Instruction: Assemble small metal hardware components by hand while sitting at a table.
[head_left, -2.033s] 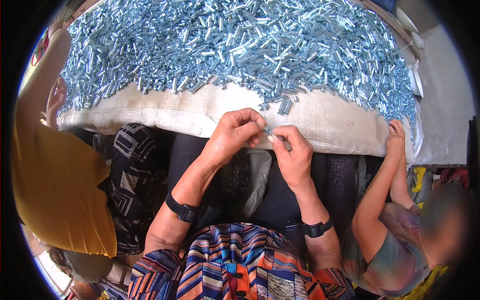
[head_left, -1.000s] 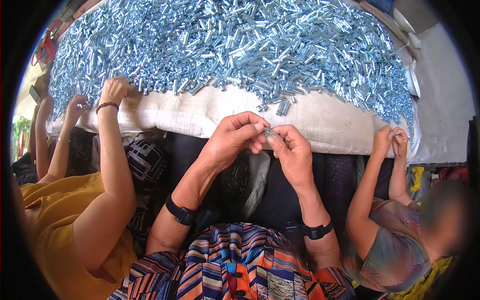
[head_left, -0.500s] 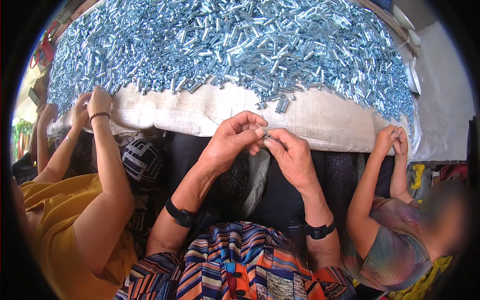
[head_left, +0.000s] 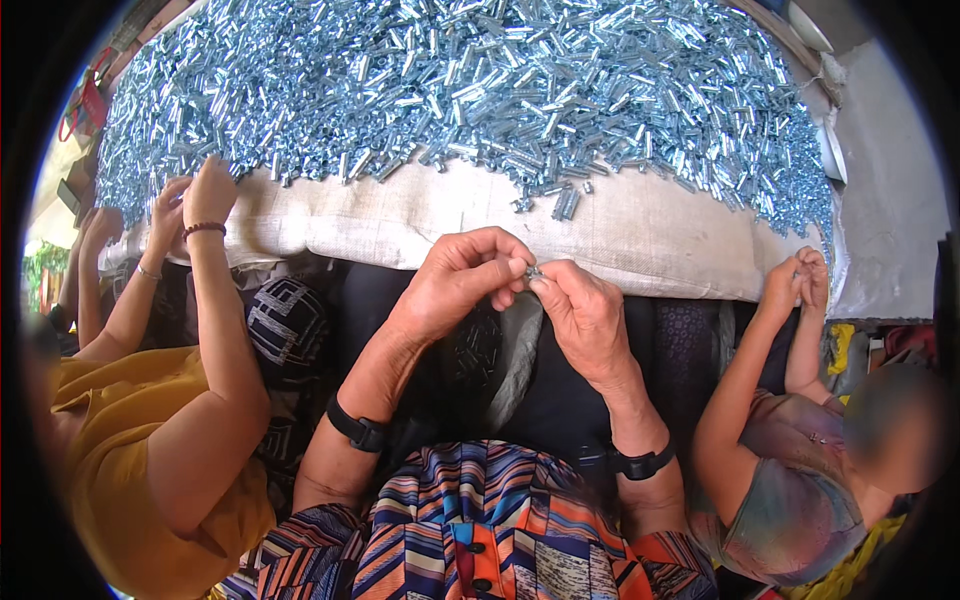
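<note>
My left hand (head_left: 460, 278) is in front of the table's near edge, thumb and fingers pinching a small shiny metal piece (head_left: 533, 271). From the other side, the thumb and bent fingers of my right hand (head_left: 586, 312) grip the same piece. Most of it is hidden by the fingertips, so its exact kind cannot be made out. Beyond my hands lies a wide heap of silvery-blue metal parts (head_left: 470, 90), short tubes and strips among them. A few loose parts (head_left: 566, 204) rest on the pale cloth (head_left: 640, 235) at the heap's near edge.
At the left, a person in a yellow top (head_left: 150, 450) reaches to the heap with both hands. A person in a patterned top (head_left: 790, 480) sits at the right, hands together by the cloth's edge. A grey fabric strip (head_left: 516, 360) hangs below my hands.
My hands stay nearly in place, with the piece still pinched between them. The left person's hand has shifted slightly farther onto the heap. The right person's hands have moved a little rightward.
</note>
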